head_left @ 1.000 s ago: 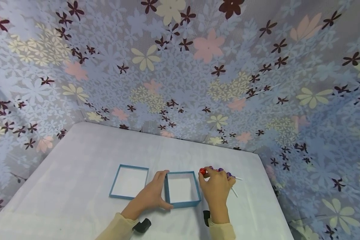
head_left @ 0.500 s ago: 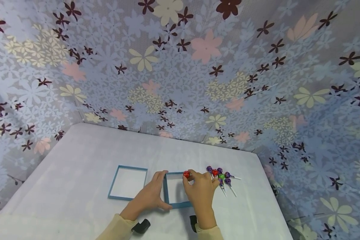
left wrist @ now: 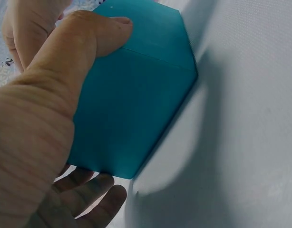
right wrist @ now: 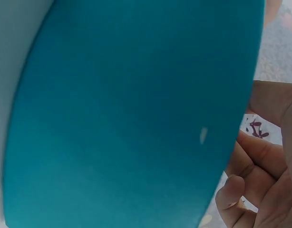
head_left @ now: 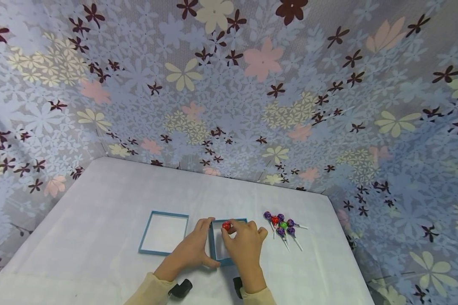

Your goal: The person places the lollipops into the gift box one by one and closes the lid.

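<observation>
My left hand [head_left: 192, 248] grips the blue open-topped box [head_left: 213, 242] by its left side, the thumb at the near wall and the fingers at the far one. In the left wrist view, that thumb presses on the teal outside of the box [left wrist: 131, 104]. Over the box's opening, my right hand [head_left: 246, 241] pinches a lollipop with a red wrapped head [head_left: 226, 225] between thumb and fingertips; its stick is hidden by the hand. The box's outer wall [right wrist: 127, 114] fills most of the right wrist view, covering the fingertips and the lollipop.
A pile of lollipops [head_left: 283, 225] with purple, red and green heads lies right of the box, white sticks mostly toward me. Left of the box lies a shallow blue-rimmed lid [head_left: 152, 252]. The white table [head_left: 110, 203] ends at a flowered cloth [head_left: 229, 127].
My right hand has carried the red lollipop leftward from the pile to over the box, and the rest of the pile has come into view. My left hand has stayed on the box.
</observation>
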Demonstrator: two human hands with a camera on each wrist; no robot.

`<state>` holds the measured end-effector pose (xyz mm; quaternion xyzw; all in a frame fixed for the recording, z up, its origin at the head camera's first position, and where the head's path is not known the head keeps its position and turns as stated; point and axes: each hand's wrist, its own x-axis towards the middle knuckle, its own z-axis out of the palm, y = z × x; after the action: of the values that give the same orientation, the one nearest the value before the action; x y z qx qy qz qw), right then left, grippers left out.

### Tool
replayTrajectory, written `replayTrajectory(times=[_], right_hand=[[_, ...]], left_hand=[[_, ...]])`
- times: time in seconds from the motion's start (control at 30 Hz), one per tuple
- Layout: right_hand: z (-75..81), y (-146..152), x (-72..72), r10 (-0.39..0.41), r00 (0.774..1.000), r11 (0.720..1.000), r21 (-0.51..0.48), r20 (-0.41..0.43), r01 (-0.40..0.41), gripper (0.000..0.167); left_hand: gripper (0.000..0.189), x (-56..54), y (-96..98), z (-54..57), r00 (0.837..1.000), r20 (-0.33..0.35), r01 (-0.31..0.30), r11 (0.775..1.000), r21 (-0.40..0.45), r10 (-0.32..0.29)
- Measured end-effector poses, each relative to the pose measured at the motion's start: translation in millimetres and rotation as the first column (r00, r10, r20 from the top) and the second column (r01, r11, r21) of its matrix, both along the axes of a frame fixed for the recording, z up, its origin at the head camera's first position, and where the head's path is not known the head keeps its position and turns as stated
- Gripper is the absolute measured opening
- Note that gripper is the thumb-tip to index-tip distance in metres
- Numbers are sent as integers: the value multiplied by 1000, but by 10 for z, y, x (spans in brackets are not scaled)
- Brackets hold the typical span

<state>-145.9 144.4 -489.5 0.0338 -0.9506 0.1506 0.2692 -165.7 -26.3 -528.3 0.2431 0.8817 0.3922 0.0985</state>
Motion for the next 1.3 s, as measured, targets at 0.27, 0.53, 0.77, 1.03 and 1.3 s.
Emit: replayTrajectory(times=[0.27,0.53,0.77,1.03,1.3], right_hand=[[-50,-68,-10,12,1000,1000,-6,24,-12,13],[-141,-114,0,-5,998,1000,25,63,4,16],[-207,-147,-34,2,998,999,32,69,-4,18],[-234,-167,-46,-22,994,999,51,110,16,17],[-228,-195,-74,-27,988,998,57,154,18,14]], left_hand=[[131,-3,-4,-23,1000,-13,-7,1000,0,7],[128,7,7,-71,999,-30,-23,1000,2,23],[128,-10,7,-93,999,-40,-6,1000,19,7],[128,-23,16,-122,998,-57,4,1000,25,-3],[128,-24,1,-116,998,-63,9,999,49,-6]])
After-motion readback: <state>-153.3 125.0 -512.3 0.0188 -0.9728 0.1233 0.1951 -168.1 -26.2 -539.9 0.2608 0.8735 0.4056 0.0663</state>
